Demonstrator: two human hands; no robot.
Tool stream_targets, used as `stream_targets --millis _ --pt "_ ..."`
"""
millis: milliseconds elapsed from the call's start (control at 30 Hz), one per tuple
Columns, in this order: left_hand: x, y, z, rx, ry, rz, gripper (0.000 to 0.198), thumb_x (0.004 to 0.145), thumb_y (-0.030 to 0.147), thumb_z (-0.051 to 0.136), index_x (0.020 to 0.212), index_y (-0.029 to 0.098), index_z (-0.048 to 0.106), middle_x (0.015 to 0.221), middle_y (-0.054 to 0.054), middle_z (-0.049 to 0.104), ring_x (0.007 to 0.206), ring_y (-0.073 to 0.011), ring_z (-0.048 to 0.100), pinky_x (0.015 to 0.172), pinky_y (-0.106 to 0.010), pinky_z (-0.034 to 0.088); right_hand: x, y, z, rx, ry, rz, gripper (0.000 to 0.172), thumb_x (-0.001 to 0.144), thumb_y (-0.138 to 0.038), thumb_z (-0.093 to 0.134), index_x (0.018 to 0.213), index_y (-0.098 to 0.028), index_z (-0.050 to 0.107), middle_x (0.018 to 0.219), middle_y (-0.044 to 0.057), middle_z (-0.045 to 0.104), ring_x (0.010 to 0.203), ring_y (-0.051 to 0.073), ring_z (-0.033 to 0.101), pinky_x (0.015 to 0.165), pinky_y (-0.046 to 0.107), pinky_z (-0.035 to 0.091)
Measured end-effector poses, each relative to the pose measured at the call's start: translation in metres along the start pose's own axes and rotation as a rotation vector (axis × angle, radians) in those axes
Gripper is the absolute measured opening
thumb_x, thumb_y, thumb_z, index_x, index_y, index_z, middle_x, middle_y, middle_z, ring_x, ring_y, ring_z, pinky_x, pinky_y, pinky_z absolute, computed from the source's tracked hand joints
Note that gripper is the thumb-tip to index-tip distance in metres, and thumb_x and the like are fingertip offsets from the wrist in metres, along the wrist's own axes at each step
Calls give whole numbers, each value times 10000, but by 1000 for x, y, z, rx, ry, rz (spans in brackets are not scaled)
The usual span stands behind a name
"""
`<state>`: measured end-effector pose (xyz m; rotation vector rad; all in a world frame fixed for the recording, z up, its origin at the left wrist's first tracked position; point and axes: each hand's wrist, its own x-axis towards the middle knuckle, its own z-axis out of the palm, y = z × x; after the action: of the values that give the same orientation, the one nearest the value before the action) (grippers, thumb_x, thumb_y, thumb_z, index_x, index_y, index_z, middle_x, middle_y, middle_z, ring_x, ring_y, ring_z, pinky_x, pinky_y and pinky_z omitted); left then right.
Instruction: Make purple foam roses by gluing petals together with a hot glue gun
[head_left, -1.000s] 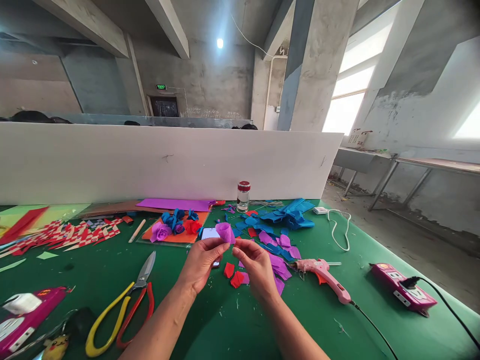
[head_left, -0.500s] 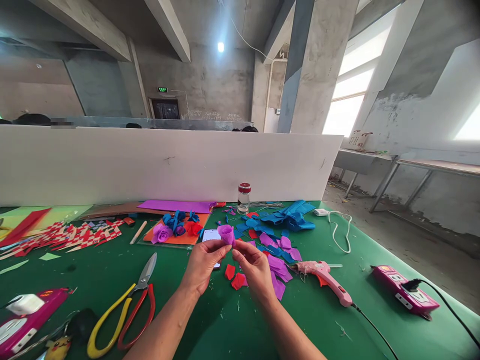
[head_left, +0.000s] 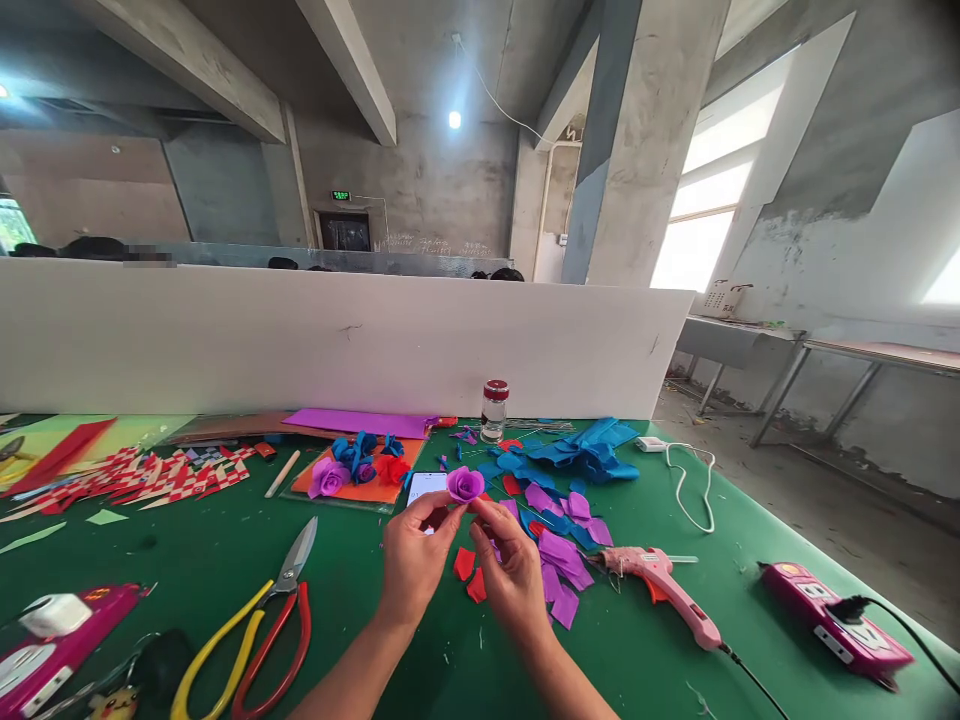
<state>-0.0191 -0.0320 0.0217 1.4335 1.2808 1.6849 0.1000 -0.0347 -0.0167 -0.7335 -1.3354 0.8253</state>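
Observation:
A small purple paper rose (head_left: 466, 484) stands above the green table, pinched from below by both hands. My left hand (head_left: 421, 550) is closed on its base from the left. The fingers of my right hand (head_left: 510, 555) press at the base from the right; what lies between the fingertips is hidden. Behind my left hand a phone (head_left: 427, 485) is partly covered. Purple paper petals (head_left: 564, 560) and red petals (head_left: 476, 585) lie close to my right hand. To its right rests a pink glue gun (head_left: 664, 585) with its nozzle towards the petals.
Red-and-yellow scissors (head_left: 262, 630) lie at left, near a magenta power strip (head_left: 71, 645). Finished paper flowers (head_left: 360, 460) sit on orange paper. A red-capped jar (head_left: 494, 412), blue paper (head_left: 585, 450), a white cable (head_left: 709, 490) and another power strip (head_left: 836, 620) stand beyond. A white board (head_left: 337, 340) closes the back.
The purple rose has tipped towards me, so its open spiral top now shows instead of its side. Both hands still hold it. The view has tilted up slightly.

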Motion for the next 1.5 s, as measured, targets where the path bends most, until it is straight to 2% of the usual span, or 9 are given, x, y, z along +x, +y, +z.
stream_targets --millis 133,267,433,533,633,800,900,1167,1500 --pt "0 0 2 -54 -46 -83 184 649 357 784 768 219 756 639 -24 678 577 -167 562 521 -245 394 -1 -4 0 0 5 3 316 872 -350 591 1165 -269 677 1108 91 663 992 241 618 819 346 500" --pt "7 -4 2 -286 -108 -256 248 648 386 789 767 177 728 580 -1 636 506 -103 499 471 -210 352 2 -9 -3 17 -23 15 303 866 -375 594 1127 -261 696 1053 81 668 955 227 612 822 337 490" --pt "14 -8 -1 -578 -205 -451 261 604 289 838 774 136 712 756 -53 707 515 -54 496 459 -173 369 13 -2 -12 200 158 215 287 796 -428 666 994 -226 714 924 47 692 784 173 598 743 298 481" --pt "12 -8 2 -617 -287 -525 248 604 248 846 765 122 704 751 -64 707 510 -53 505 438 -167 372 18 4 -13 325 180 301 228 741 -408 725 842 -203 714 825 20 686 697 140 575 697 272 469" --pt "9 -8 5 -598 -329 -565 259 596 230 853 775 117 704 739 -59 701 504 -55 513 425 -165 378 19 2 -11 401 132 293 178 719 -359 753 758 -192 708 727 2 671 691 137 582 713 268 469" --pt "7 -7 6 -556 -355 -573 257 592 218 858 775 116 710 596 11 604 504 -53 509 432 -154 386 20 -7 -10 414 110 265 129 698 -314 770 734 -199 723 684 -8 679 695 142 609 727 266 481" --pt "8 -6 7 -536 -318 -542 269 567 215 869 763 118 711 610 14 601 524 -60 523 456 -162 409 20 -7 -10 347 105 258 143 685 -321 774 757 -202 737 737 11 709 738 170 634 728 283 496" --pt "7 -13 11 -482 -183 -447 315 536 252 877 793 137 736 703 -10 674 555 -84 569 519 -192 454 13 -2 -8 -65 190 37 151 765 -316 711 873 -220 756 815 39 702 745 176 614 713 299 496" --pt "9 -12 9 -461 -209 -422 331 497 280 891 755 133 745 655 -14 687 530 -94 580 508 -202 461 16 -3 -3 134 200 218 219 741 -370 677 750 -156 721 700 35 700 649 162 607 630 268 466"
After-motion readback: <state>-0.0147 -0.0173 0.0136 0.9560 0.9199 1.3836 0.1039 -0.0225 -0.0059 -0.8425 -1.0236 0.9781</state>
